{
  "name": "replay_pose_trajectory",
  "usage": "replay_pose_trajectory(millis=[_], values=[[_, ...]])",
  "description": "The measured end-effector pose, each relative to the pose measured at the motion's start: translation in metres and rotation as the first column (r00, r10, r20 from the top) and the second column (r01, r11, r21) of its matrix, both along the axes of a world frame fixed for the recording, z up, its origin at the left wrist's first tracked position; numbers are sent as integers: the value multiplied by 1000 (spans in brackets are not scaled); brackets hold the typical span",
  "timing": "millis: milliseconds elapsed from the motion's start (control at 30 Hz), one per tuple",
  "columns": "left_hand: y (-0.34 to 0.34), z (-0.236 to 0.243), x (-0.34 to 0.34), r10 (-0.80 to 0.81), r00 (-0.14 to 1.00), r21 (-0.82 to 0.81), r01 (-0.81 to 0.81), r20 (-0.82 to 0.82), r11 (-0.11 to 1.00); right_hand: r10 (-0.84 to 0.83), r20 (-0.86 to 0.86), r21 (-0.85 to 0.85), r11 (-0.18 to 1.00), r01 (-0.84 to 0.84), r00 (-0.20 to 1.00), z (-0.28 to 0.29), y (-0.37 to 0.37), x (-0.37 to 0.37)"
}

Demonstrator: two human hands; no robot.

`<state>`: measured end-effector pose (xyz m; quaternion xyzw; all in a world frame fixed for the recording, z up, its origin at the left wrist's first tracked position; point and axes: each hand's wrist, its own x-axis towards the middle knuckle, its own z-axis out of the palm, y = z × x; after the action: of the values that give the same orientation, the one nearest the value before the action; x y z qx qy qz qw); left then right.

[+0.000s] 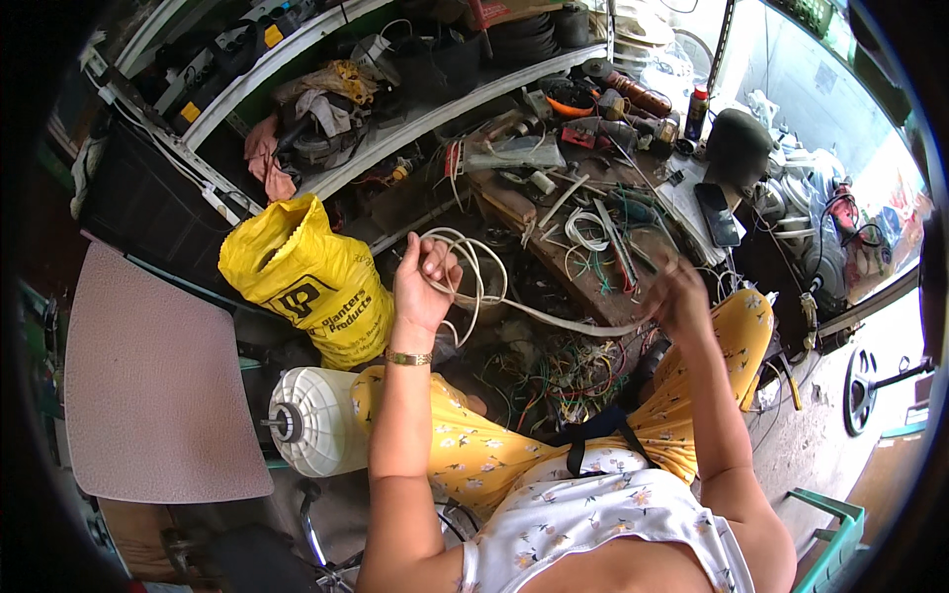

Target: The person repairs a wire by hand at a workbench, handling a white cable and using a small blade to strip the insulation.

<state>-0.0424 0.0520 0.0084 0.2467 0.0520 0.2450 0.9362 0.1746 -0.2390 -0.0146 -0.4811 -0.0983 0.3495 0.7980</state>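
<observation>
A white cable (pixel 559 319) hangs in loose loops from my left hand (pixel 427 282), whose fingers are curled round it. From those loops a length sags across to my right hand (pixel 678 299) and ends among its fingers, which look pinched on it though motion smears them a little. Both hands are above my lap, spread wide apart. Below the cable, a tangle of thin coloured wires (pixel 554 381) lies between my knees. My right hand is close to the edge of a wooden workbench (pixel 583 282).
A yellow sack (pixel 341 296) and a white plastic drum (pixel 321 420) stand at my left, beside a pinkish board (pixel 163 385). On the bench are a small white cable coil (pixel 587 230), a phone (pixel 718 214) and a spray can (pixel 697 114). Loaded shelves (pixel 395 138) rise behind.
</observation>
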Motion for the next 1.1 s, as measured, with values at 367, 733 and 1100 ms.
replay_pose_trajectory(millis=[367,733,1100], values=[[-34,55,0,-218,960,87,206,177,975,234,957,-275,920,278,171,39,37,-22],[-60,32,7,-253,961,-134,238,-113,962,334,940,-303,914,-270,77,54,74,-52],[-76,7,15,-32,982,140,58,-186,988,273,475,31,945,-326,837,8,81,-37]])
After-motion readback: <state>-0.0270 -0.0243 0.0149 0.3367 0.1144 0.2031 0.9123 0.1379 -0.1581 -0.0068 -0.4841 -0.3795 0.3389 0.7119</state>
